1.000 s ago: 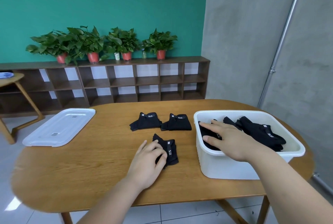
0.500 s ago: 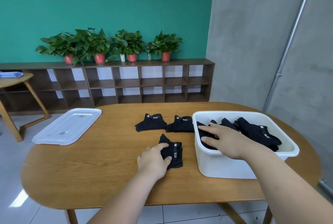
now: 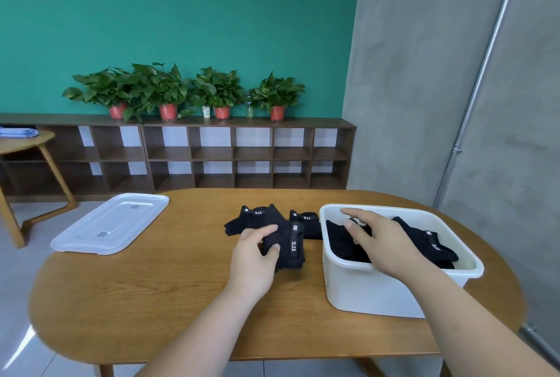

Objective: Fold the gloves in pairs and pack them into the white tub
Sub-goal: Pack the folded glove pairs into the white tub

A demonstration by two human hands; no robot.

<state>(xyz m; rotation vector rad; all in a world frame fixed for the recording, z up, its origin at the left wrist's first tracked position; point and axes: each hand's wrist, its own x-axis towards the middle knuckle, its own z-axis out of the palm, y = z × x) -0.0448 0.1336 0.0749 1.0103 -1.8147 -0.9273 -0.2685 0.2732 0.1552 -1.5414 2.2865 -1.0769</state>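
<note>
A folded black pair (image 3: 291,244) is pinched by the left grip (image 3: 254,255) between thumb and curled fingers, just left of the tub (image 3: 363,294) and close to its left wall; whether the pair's lower edge touches the counter (image 3: 151,285) cannot be told. Two more are laid behind it: a left pair (image 3: 247,220), partly covered by the held one, and a right pair (image 3: 306,223), against the tub's far left corner. The right grip (image 3: 381,243) is released, its fingers straight and spread over the tub's left half, the forefinger reaching near the far rim; the palm is laid on or just above the gloves (image 3: 341,241) packed there. A second heap (image 3: 424,240) is seen in the tub's right half. The tub is set near the counter's right edge. A lid (image 3: 112,222) is laid at the far left edge, well apart from the pairs. A wide stretch of wood is seen between lid and pairs and along the near edge.
</note>
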